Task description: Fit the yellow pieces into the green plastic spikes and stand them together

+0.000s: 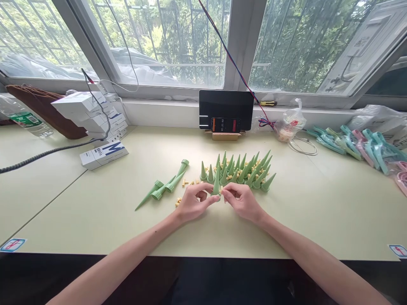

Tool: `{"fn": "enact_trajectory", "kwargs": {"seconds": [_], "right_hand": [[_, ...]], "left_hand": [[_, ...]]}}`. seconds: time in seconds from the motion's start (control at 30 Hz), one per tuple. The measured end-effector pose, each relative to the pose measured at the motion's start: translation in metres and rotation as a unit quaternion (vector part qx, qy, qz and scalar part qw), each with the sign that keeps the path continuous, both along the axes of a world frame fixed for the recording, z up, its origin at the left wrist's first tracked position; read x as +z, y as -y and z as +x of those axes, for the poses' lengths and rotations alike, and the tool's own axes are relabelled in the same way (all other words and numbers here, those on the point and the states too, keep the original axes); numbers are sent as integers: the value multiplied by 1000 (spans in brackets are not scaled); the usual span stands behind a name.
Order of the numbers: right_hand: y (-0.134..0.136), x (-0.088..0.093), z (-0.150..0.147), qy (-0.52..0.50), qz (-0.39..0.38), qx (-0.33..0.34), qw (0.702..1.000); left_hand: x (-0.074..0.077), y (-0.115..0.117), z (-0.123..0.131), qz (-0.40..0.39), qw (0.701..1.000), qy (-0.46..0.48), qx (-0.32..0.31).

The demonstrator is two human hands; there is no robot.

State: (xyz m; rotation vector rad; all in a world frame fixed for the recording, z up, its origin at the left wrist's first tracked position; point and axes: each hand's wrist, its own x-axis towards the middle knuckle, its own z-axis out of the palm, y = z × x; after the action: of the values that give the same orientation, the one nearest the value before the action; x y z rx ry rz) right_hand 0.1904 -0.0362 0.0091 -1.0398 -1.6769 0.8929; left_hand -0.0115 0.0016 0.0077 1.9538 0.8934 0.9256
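Note:
My left hand grips a green plastic spike by its wide base, tip pointing up. Pinched in my right hand is a small yellow valve piece, held against or close beside the spike's base; whether they touch I cannot tell. Behind both hands several green spikes stand upright in rows, with yellow pieces among them. To the left, several loose green spikes lie on their sides. Small yellow pieces are scattered next to my left hand, partly hidden by it.
White boxes and a plastic bottle are at the left. A phone leans on a dark panel by the window. At the right lie a tied plastic bag, a coiled cable and wrapped coloured hangers.

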Motion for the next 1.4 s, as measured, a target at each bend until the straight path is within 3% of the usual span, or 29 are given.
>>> {"fn": "enact_trajectory", "kwargs": {"seconds": [0.3, 0.63, 0.97, 1.13, 1.4], "right_hand": [[0, 0, 0, 54, 93, -19, 994], [-1, -5, 2, 135, 171, -37, 975], [1, -13, -2, 197, 267, -48, 942], [6, -12, -9, 216, 269, -55, 937], [6, -11, -13, 186, 241, -43, 952]], "left_hand": [[8, 0, 3, -115, 992, 34, -43], [10, -1, 3, -155, 983, 65, -70], [9, -2, 1, -249, 948, 52, -191], [10, -2, 0, -273, 934, 49, -227], [8, -2, -1, -292, 928, 27, -231]]}}
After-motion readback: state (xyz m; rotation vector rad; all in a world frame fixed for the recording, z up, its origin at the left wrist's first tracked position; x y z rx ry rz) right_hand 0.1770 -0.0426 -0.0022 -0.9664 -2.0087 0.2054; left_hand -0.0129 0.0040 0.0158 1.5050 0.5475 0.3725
